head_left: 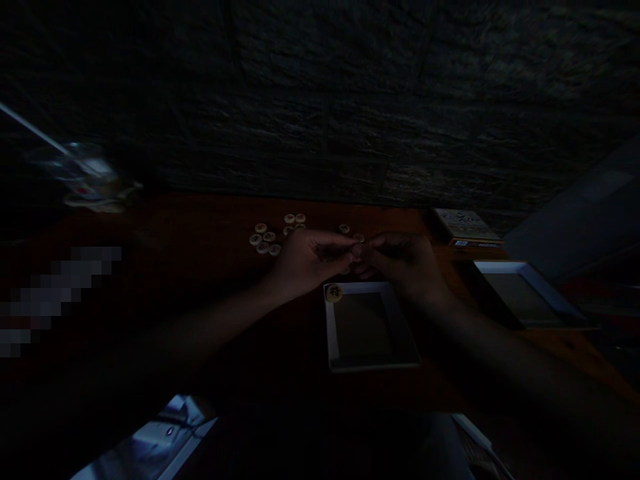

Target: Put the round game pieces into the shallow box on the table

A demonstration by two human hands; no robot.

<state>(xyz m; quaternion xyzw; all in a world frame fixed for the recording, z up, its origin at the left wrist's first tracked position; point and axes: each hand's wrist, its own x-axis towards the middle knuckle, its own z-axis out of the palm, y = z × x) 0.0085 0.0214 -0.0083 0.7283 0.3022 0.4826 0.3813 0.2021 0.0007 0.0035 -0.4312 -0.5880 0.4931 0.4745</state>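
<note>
In dim light my left hand (305,263) and my right hand (407,263) meet above the far side of an open shallow box (331,333). The fingertips of both hands pinch together on a small round Chinese chess piece (357,249), mostly covered by the fingers. One Chinese chess piece with a dark character (333,293) sits in the box's far left corner. Beyond and left of my left hand lie several loose round chess pieces (269,237), some partly hidden by it. Another chess piece (344,229) rests just behind the fingertips.
A stone wall (320,120) rises behind the wooden table (200,220). At the right are a printed box (467,227) and a second open tray-like box (525,293). A clear cup (90,177) stands at the far left. A blurred pixelated patch covers part of the left side.
</note>
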